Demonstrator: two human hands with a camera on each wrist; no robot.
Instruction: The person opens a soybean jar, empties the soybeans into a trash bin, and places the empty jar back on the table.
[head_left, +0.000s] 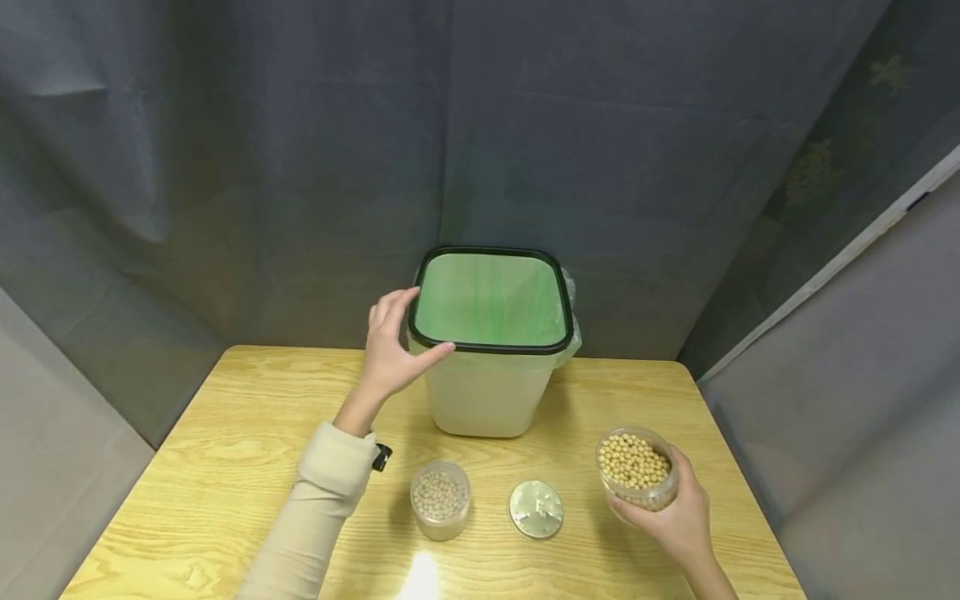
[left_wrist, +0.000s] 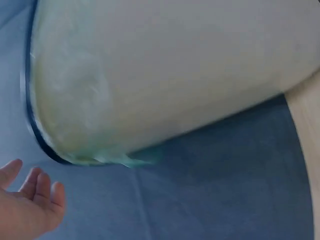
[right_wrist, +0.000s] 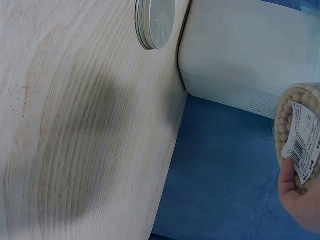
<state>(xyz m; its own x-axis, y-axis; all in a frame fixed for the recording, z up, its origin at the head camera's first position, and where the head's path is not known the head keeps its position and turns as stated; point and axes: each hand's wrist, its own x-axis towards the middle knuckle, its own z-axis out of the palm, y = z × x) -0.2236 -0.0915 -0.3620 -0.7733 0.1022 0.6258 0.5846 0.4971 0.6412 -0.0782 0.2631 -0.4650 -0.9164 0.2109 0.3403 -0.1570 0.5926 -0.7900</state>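
Observation:
My right hand [head_left: 678,512] grips a clear plastic jar [head_left: 637,471] without a lid, filled with small round yellow balls. A white barcode label [right_wrist: 304,142] shows on that jar in the right wrist view, beside the thumb. My left hand [head_left: 390,346] is at the left front corner of a pale bin [head_left: 483,396] with a black rim and a green liner bag [head_left: 487,296]. Its fingers and thumb are spread; in the left wrist view the hand [left_wrist: 32,200] appears just off the rim.
A second clear jar [head_left: 440,500] of pale balls stands near the front of the wooden table [head_left: 262,433]. Right of it lies a round silver lid [head_left: 536,509]. Dark cloth [head_left: 300,167] hangs behind the bin, with lighter panels at both sides.

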